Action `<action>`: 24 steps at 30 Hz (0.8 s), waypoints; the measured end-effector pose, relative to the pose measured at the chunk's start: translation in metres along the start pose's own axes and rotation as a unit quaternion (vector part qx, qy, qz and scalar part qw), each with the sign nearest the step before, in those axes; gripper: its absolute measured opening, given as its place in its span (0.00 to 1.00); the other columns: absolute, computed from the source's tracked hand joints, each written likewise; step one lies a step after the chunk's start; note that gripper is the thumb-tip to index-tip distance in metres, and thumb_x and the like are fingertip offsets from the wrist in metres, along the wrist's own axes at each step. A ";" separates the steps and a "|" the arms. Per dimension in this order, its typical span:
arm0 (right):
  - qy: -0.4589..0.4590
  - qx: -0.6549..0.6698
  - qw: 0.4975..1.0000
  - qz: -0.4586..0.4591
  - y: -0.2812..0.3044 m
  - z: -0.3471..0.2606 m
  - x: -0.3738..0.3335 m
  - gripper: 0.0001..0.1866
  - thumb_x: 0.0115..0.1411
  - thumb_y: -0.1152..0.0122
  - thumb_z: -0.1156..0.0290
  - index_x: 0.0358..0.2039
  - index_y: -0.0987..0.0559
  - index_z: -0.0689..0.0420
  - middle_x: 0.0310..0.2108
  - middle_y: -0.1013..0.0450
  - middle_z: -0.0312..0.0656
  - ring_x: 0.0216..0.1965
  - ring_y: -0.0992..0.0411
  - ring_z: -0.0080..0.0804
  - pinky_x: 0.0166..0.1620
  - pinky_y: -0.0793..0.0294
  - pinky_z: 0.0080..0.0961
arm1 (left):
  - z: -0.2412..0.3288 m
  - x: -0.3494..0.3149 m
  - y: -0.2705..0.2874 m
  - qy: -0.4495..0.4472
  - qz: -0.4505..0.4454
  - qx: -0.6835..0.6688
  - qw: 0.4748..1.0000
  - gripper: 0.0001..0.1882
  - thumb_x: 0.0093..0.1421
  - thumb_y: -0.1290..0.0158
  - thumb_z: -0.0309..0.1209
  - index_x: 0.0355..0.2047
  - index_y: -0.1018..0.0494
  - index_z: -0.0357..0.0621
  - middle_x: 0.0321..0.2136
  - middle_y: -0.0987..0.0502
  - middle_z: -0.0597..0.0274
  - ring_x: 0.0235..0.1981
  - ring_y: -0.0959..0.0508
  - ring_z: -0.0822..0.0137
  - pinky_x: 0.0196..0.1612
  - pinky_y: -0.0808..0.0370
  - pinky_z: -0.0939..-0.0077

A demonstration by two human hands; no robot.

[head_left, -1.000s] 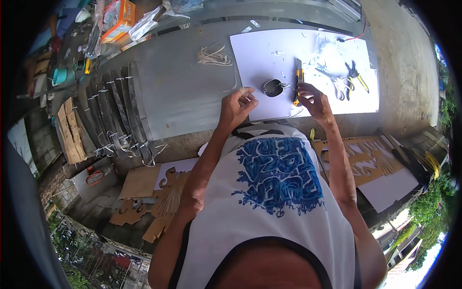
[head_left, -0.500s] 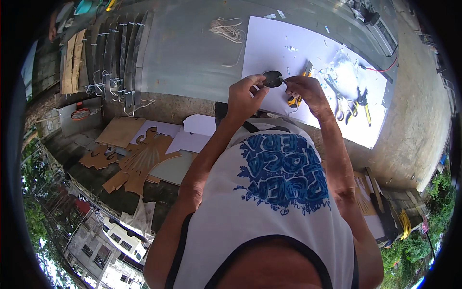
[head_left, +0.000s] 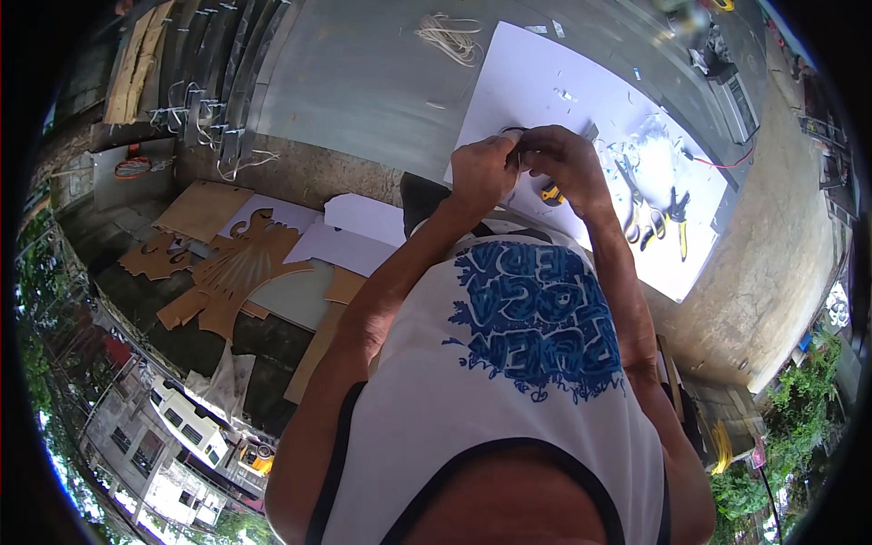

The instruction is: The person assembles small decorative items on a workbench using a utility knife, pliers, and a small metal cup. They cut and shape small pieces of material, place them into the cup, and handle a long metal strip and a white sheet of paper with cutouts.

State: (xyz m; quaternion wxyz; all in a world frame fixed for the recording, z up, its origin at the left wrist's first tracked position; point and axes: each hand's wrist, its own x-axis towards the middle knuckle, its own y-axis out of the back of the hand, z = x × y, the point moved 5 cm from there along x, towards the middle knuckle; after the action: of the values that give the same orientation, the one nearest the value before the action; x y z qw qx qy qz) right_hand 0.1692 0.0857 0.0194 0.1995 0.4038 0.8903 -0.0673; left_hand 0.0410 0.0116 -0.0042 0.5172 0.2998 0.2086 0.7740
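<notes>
My left hand and my right hand meet over the white board, fingers pinched close together. Between the fingertips shows the edge of a dark oval piece; most of it is hidden by my hands. A thin pale cord hangs where the fingers meet, and the right fingers are closed on it, as far as I can see. Partly covered by my right hand, a yellow utility knife lies on the board. Scissors and yellow-black pliers rest farther right.
A crumpled clear plastic bag and small scraps lie on the board. A bundle of pale cord rests on the grey metal tabletop. Dark strips tied with cord are at left; cut brown panels lie below. A grey device stands far right.
My hands have come together, and the dark oval piece, plainly visible before, is now mostly covered by my fingers. The whole view has shifted slightly.
</notes>
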 end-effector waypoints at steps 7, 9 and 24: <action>0.041 -0.129 0.990 -0.031 -0.010 -0.003 0.007 0.11 0.62 0.40 0.80 0.46 0.21 0.65 0.34 0.19 0.43 0.31 0.24 0.25 0.37 0.22 0.23 | -0.003 -0.004 0.005 -0.014 -0.004 0.032 0.999 0.14 0.49 0.36 0.30 0.38 0.20 0.45 0.24 0.20 0.58 0.22 0.19 0.57 0.24 0.25 0.66; 0.040 -0.162 0.985 -0.033 -0.009 -0.009 0.007 0.10 0.62 0.40 0.80 0.45 0.21 0.65 0.34 0.19 0.42 0.30 0.24 0.25 0.37 0.22 0.24 | -0.004 -0.003 0.004 -0.020 0.000 0.040 0.999 0.15 0.48 0.35 0.31 0.38 0.20 0.46 0.23 0.20 0.59 0.22 0.19 0.57 0.24 0.25 0.66; 0.148 -0.328 0.933 -0.003 0.040 -0.014 0.028 0.08 0.58 0.38 0.76 0.39 0.17 0.59 0.32 0.19 0.48 0.33 0.19 0.42 0.39 0.20 0.32 | 0.014 0.007 0.017 -0.087 0.073 0.131 0.985 0.06 0.49 0.34 0.30 0.28 0.19 0.44 0.20 0.27 0.63 0.21 0.26 0.61 0.24 0.29 0.68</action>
State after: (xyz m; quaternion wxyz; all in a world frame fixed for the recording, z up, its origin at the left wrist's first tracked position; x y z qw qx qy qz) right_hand 0.1777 0.1356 0.0228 0.1863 0.3189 0.8833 0.2888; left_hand 0.0371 0.0117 0.0180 0.4315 0.4452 0.2397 0.7471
